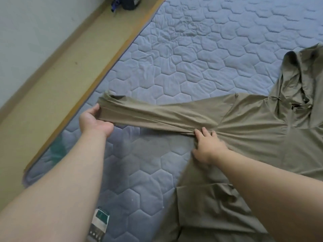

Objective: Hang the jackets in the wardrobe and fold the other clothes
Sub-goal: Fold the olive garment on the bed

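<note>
mattress label (99, 222): unreadable | right hand (208, 145): flat, pressing olive hooded top (253, 123) | left hand (95, 119): fingers curled, gripping sleeve end (111, 106)

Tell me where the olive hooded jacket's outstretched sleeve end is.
Head view, left of centre: the olive sleeve end is held by the left hand over the grey quilted mattress pad.

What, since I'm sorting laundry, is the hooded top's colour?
The top is plain khaki; head view.
</note>
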The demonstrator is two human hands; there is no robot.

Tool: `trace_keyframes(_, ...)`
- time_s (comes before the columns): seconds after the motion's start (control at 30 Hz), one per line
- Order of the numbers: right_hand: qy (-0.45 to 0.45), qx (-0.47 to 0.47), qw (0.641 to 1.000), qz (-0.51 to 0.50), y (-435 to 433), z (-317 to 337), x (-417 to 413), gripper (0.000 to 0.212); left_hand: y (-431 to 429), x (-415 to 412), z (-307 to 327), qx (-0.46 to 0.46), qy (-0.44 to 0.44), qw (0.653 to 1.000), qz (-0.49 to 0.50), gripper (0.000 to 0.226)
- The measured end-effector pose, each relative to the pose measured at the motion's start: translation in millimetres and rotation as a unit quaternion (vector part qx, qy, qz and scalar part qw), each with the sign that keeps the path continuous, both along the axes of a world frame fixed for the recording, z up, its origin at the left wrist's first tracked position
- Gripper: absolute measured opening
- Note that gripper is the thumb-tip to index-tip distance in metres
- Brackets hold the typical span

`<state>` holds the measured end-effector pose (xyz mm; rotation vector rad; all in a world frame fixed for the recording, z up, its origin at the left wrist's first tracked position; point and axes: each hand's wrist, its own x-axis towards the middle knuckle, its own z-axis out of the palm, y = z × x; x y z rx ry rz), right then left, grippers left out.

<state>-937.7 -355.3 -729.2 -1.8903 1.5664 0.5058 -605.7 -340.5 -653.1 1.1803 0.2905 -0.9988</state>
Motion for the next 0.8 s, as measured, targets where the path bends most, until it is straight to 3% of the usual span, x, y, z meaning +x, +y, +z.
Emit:
trace_keyframes(0.23,0.007,0.011,0.998,0.054,8,2,54,0.079,64,42,-10,0.044,0.024,0.997,0.062,0.014)
trace_keyframes(0.43,-0.036,0.016,0.997,0.066,30,7,97,0.080,95,78,-23,0.134,0.006,0.989,0.061,0.032)
trace_keyframes(0.53,-0.104,0.017,0.994,0.042,43,12,112,0.075,102,83,-24,0.151,-0.024,0.987,0.057,0.035)
trace_keyframes(0.7,-0.253,-0.047,0.961,-0.103,57,31,120,0.042,85,53,2,0.124,-0.129,0.984,-0.004,0.016)
trace_keyframes(0.8,-0.348,-0.018,0.899,-0.265,55,52,104,0.016,60,0,21,0.094,-0.261,0.957,-0.085,0.007)
